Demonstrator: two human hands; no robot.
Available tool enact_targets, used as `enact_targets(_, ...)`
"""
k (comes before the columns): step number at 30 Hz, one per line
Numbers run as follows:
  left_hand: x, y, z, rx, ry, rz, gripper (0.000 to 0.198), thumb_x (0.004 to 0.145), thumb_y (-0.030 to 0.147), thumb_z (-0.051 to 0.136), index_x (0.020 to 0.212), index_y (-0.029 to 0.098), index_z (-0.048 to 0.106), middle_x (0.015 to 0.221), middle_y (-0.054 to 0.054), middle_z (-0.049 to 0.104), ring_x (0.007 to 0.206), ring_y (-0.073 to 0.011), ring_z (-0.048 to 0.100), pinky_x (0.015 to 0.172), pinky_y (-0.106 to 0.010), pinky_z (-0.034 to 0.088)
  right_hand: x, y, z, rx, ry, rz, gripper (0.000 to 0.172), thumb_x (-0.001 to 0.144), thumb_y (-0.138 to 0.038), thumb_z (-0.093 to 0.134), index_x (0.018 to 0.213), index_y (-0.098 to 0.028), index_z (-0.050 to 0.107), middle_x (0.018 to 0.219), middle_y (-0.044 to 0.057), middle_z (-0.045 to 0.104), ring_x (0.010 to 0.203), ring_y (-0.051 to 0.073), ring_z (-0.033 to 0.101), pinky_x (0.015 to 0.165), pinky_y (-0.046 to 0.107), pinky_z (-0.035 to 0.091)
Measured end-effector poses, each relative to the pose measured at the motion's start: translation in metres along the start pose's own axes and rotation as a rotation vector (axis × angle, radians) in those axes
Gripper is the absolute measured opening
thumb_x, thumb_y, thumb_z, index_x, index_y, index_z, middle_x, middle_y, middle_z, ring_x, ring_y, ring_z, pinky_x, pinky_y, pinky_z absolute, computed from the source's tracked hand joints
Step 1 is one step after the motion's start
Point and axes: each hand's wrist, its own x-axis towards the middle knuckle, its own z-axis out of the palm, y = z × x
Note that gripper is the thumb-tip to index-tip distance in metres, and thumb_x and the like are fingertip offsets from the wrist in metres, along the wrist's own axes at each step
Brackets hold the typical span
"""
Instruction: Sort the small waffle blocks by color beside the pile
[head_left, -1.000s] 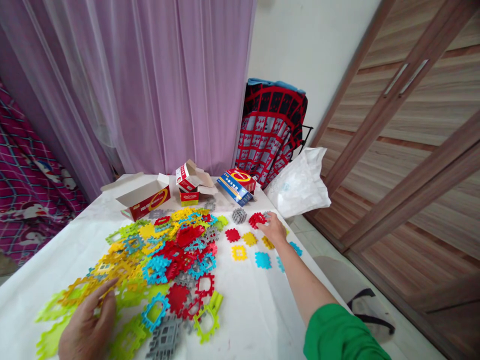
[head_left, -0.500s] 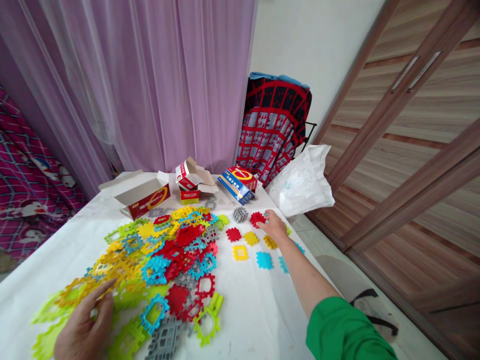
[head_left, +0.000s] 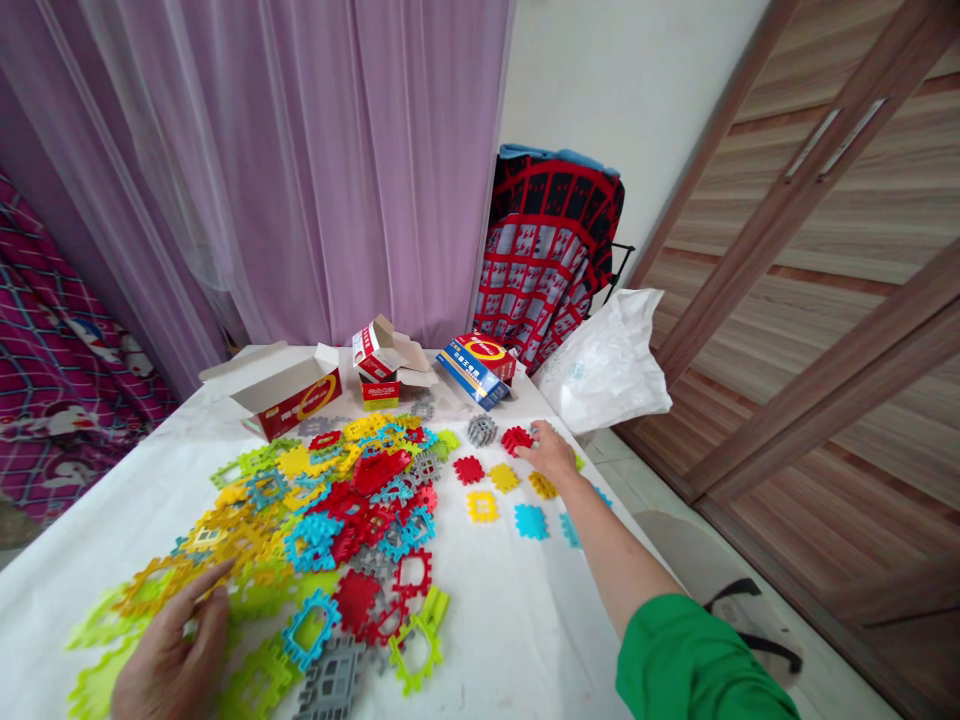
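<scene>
My left hand (head_left: 176, 645) rests at the near left edge of a heap of plastic interlocking tiles, index finger stretched out, holding nothing. Yellow tiles (head_left: 154, 585) and lime green tiles (head_left: 259, 680) lie closest to it. Across the table, my right hand (head_left: 551, 455) closes its thumb and fingers on a small stack of red interlocking tiles (head_left: 514, 440). A grey tile stack (head_left: 482, 430) stands just left of that. In front are a flat red tile (head_left: 469, 470), yellow tiles (head_left: 503, 478) and a blue tile (head_left: 531, 521). My right hand and forearm partly hide other tiles.
Along the back of the white table (head_left: 517, 640) stand an open red box (head_left: 296, 400), stacked small cartons (head_left: 380, 390) and a blue and red box (head_left: 472, 370). A white plastic bag (head_left: 607, 365) sits at the right edge. Wooden cupboard doors (head_left: 817, 300) rise beyond.
Both hands stay in nearly the same places. The whole view has shifted very slightly; no tile has visibly moved on the table.
</scene>
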Motion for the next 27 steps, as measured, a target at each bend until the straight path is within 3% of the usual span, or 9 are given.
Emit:
enact_targets(6, -0.001, 0.008, -0.003, 0.010, -0.015, -0.037, 0.065, 0.063, 0.065, 0.043, 0.105, 0.024, 0.071, 0.091, -0.005, 0.073, 0.080, -0.0240, 0.067, 0.069, -0.035, 0.049, -0.002, -0.003, -0.005, -0.022, -0.021, 0.007, 0.060, 0.076, -0.043, 0.069, 0.129, -0.023, 0.051, 0.115, 0.006, 0.069, 0.105, 0.024, 0.064, 0.084, 0.032, 0.046)
enact_targets(12, -0.001, 0.000, -0.002, 0.030, -0.028, -0.024, 0.063, 0.066, 0.064, 0.043, 0.109, 0.026, 0.069, 0.095, -0.002, 0.072, 0.073, -0.0206, 0.065, 0.066, -0.032, 0.048, -0.002, -0.005, -0.007, -0.059, -0.041, 0.005, 0.062, 0.076, -0.043, 0.070, 0.132, -0.023, 0.050, 0.114, 0.007, 0.069, 0.109, 0.024, 0.063, 0.088, 0.033, 0.046)
enact_targets(21, 0.000, -0.001, -0.002, -0.006, 0.019, 0.030, 0.046, 0.069, 0.056, 0.051, 0.101, 0.029, 0.071, 0.084, 0.002, 0.073, 0.067, -0.0194, 0.064, 0.060, -0.030, 0.048, -0.006, -0.007, -0.013, -0.028, -0.025, -0.018, 0.064, 0.076, -0.043, 0.069, 0.133, -0.020, 0.051, 0.120, 0.009, 0.067, 0.112, 0.024, 0.061, 0.089, 0.033, 0.046)
enact_targets(27, -0.002, -0.001, -0.001, 0.011, 0.031, 0.084, 0.049, 0.073, 0.056, 0.047, 0.104, 0.026, 0.070, 0.087, -0.003, 0.073, 0.075, -0.0217, 0.067, 0.062, -0.031, 0.049, -0.010, 0.001, -0.023, 0.030, 0.093, -0.017, 0.041, 0.083, -0.031, 0.061, 0.123, -0.024, 0.059, 0.113, 0.004, 0.070, 0.102, 0.021, 0.064, 0.086, 0.031, 0.046)
